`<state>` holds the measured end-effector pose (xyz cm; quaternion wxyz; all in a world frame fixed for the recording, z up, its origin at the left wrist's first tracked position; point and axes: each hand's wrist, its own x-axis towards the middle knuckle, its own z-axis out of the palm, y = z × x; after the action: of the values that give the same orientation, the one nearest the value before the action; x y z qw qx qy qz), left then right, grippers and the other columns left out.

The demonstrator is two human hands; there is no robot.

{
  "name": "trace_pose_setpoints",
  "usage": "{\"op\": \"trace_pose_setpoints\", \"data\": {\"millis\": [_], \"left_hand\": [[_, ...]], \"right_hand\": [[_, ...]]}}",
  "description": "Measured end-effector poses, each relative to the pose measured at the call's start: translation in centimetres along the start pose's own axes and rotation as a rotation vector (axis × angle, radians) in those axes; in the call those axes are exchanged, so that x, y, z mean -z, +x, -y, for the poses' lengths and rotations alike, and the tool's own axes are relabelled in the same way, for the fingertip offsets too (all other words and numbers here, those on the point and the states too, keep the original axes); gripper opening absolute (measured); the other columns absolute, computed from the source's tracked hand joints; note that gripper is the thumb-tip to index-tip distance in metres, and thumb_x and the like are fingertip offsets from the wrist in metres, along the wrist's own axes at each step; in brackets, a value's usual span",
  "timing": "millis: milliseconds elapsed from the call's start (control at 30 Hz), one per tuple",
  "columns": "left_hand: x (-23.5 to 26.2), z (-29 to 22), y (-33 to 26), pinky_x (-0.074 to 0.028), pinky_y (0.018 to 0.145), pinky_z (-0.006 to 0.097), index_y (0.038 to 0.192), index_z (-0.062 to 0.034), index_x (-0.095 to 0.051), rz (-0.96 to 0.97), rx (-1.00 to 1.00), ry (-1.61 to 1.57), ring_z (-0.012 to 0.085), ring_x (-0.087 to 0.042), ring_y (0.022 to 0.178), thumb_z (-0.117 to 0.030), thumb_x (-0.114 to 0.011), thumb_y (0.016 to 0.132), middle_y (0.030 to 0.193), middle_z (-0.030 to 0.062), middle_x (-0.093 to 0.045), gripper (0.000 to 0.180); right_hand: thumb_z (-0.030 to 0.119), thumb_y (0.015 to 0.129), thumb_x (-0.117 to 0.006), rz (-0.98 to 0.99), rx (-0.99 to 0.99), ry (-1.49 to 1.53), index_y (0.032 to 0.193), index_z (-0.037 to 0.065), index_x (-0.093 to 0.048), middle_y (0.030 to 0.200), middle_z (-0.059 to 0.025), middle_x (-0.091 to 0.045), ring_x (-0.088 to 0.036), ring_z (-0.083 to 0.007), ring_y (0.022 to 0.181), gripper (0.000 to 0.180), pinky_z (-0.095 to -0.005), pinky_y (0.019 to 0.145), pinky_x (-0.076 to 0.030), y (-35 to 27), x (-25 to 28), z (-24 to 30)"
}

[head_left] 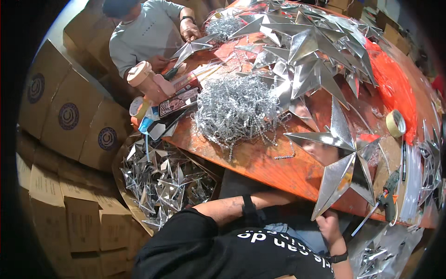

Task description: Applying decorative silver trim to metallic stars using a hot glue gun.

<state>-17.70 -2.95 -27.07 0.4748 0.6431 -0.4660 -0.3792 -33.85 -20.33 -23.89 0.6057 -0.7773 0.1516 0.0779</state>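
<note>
A large silver five-pointed star (341, 162) stands tilted at the near table edge, its shiny facets mirroring the surroundings. At its lower point, my right hand (329, 226) is closed on the star, with the fingers partly behind it. My left hand (281, 198) reaches across in front of me, beneath the table edge and beside the star. Its fingers are hidden, so their grip does not show. Right of the star lies a glue gun (389, 194) with an orange trigger, a clear glue stick showing at it. A heap of silver crinkled shred (237, 109) sits left of the star.
Many silver stars (309, 44) pile up on the red table (260, 162). Tape (396, 123) and red plastic (392, 88) lie right. A cup (144, 76) stands left. A box of stars (167, 186) and cartons (69, 116) flank me. Opposite, a person (148, 35) handles a star.
</note>
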Motion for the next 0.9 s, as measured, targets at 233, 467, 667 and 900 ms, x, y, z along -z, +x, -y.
{"op": "trace_pose_setpoints", "data": {"millis": [233, 467, 667, 900], "left_hand": [[0.9, 0.8, -0.8, -0.039, 0.099, 0.037, 0.122, -0.0085, -0.055, -0.127, 0.073, 0.130, 0.0253, -0.051, 0.114, -0.031, -0.056, 0.091, 0.124, 0.0114, -0.056, 0.038], [0.8, 0.8, -0.9, -0.042, 0.095, 0.036, 0.119, -0.0074, -0.056, -0.266, 0.137, 0.108, 0.0236, -0.053, 0.110, -0.028, -0.055, 0.092, 0.120, 0.0106, -0.058, 0.034], [1.4, -1.7, -1.7, -0.046, 0.089, 0.035, 0.117, -0.0042, -0.057, -0.227, 0.209, -0.325, 0.0194, -0.055, 0.103, -0.025, -0.056, 0.093, 0.117, 0.0087, -0.060, 0.032], [2.0, -3.2, -1.5, -0.044, 0.092, 0.036, 0.117, -0.0039, -0.057, -0.167, 0.363, -0.514, 0.0177, -0.053, 0.104, -0.025, -0.059, 0.091, 0.118, 0.0086, -0.059, 0.034]], "right_hand": [[0.014, 0.087, -0.056, -0.159, 0.104, -0.316, 0.110, -0.002, -0.060, 0.110, -0.0190, -0.063, -0.058, -0.0366, 0.104, 0.028, -0.0408, 0.091, -0.044, 0.6, 0.1, -0.1], [0.021, 0.090, -0.049, 0.006, 0.018, -0.812, 0.124, 0.007, -0.055, 0.125, -0.0177, -0.055, -0.048, -0.0357, 0.120, 0.037, -0.0478, 0.102, -0.036, 2.6, -1.8, 1.0], [0.020, 0.091, -0.049, -0.174, 0.096, -0.937, 0.126, 0.007, -0.053, 0.131, -0.0165, -0.051, -0.044, -0.0335, 0.125, 0.038, -0.0453, 0.105, -0.033, 3.3, -2.2, -1.0], [0.018, 0.090, -0.050, -0.229, 0.152, -0.721, 0.126, 0.007, -0.054, 0.128, -0.0158, -0.053, -0.046, -0.0331, 0.123, 0.037, -0.0444, 0.104, -0.035, 3.2, -2.0, -2.3]]}}
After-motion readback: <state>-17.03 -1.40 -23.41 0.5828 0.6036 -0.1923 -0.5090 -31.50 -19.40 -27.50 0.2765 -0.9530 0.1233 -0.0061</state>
